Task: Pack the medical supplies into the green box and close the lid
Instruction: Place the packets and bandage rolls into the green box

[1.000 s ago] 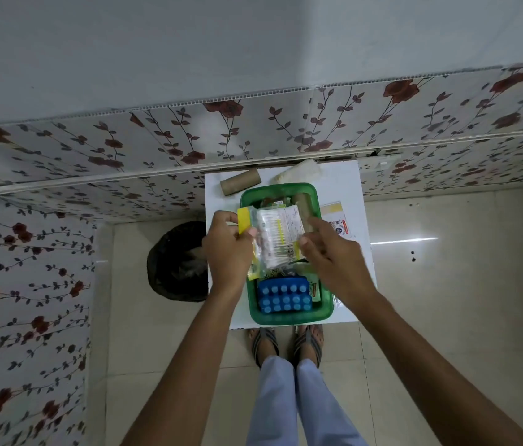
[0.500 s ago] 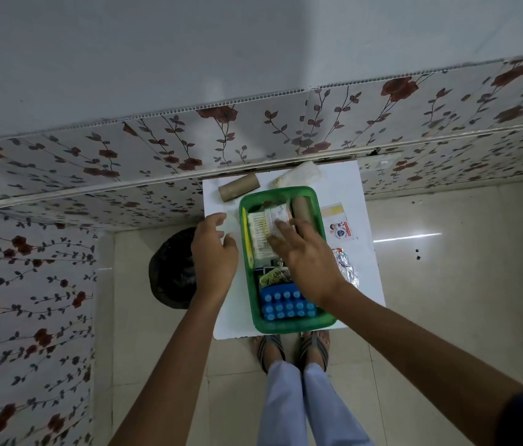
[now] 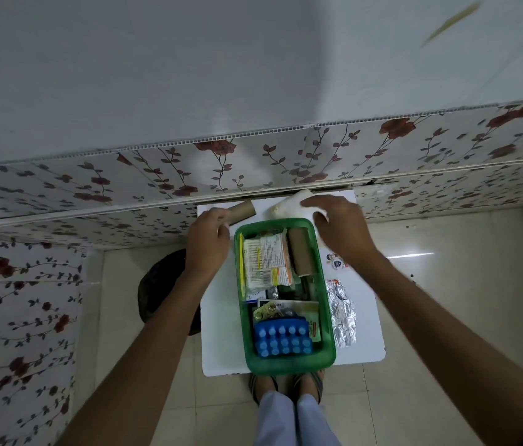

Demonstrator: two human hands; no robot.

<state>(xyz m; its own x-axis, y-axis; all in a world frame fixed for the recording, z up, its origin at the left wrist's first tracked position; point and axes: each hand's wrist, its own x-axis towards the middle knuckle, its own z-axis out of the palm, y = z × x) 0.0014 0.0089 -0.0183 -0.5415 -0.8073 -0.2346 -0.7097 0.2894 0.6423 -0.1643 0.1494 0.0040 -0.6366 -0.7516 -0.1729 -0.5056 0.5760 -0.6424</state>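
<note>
The green box (image 3: 326,284) lies open on the small white table (image 3: 218,342). Inside it are a cotton swab packet (image 3: 261,262), a brown roll (image 3: 300,252), small packets and a blue blister pack (image 3: 282,341). No lid is visible. My left hand (image 3: 207,243) is left of the box's far end, its fingertips at the end of a second brown roll (image 3: 244,209) on the table. My right hand (image 3: 340,230) hovers with fingers spread over a white packet (image 3: 287,206) at the table's far edge. A foil strip (image 3: 342,313) and a printed sachet (image 3: 336,263) lie right of the box.
The table stands against a floral-panelled wall (image 3: 286,162). A dark bin (image 3: 159,284) sits on the tiled floor to the table's left. My sandalled feet (image 3: 286,386) are at the near edge.
Both hands held the swab packet above the box, then my right hand laid it inside. Both hands have since moved to the table's far end, toward the roll and the white packet.
</note>
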